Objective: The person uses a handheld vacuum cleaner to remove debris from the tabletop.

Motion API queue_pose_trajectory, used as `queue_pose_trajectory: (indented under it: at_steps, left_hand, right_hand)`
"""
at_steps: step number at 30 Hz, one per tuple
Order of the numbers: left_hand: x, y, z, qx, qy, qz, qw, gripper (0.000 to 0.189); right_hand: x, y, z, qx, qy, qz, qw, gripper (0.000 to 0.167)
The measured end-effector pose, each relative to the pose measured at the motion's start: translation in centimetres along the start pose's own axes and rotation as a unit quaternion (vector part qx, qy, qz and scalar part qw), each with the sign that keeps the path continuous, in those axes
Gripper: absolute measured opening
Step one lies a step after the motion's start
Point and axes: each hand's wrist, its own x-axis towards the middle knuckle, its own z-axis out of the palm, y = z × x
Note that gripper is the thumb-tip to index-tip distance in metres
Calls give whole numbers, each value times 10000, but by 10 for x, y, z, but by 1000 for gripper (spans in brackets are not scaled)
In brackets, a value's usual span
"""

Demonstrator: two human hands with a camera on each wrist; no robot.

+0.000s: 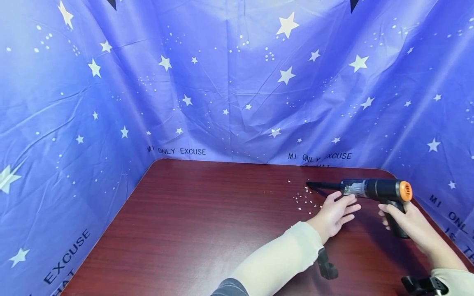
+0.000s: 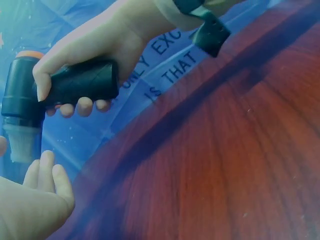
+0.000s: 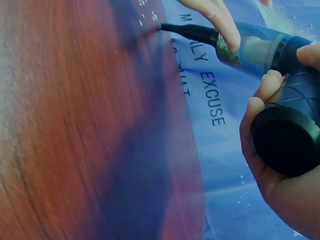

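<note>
A black handheld vacuum cleaner [image 1: 383, 188] with an orange rear cap is held over the right side of the table. My right hand [image 1: 411, 218] grips its handle, fingers wrapped round it in the right wrist view. The narrow black nozzle [image 1: 326, 185] points left, its tip right by scattered small white bits [image 1: 305, 200]. Green and whitish debris [image 3: 227, 50] shows inside the clear dust chamber [image 2: 24, 142]. Close under that chamber is my left hand [image 1: 333, 214], palm turned up, fingers extended and spread, fingertips right at the chamber wall.
The dark red wood-grain table [image 1: 207, 213] extends to the left and front. Blue star-printed cloth [image 1: 229, 82] hangs along its back and both sides, close to the table edge on the right. Black wrist mounts [image 1: 327, 265] stick out below both forearms.
</note>
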Motion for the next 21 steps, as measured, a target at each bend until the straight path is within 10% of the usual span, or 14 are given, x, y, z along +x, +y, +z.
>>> queue_pose_trajectory:
  at_steps: [21]
  left_hand:
    - [-9, -10, 2, -43, 282, 6, 9996, 38]
  right_hand:
    - [-6, 9, -14, 30, -342, 444, 9984, 16]
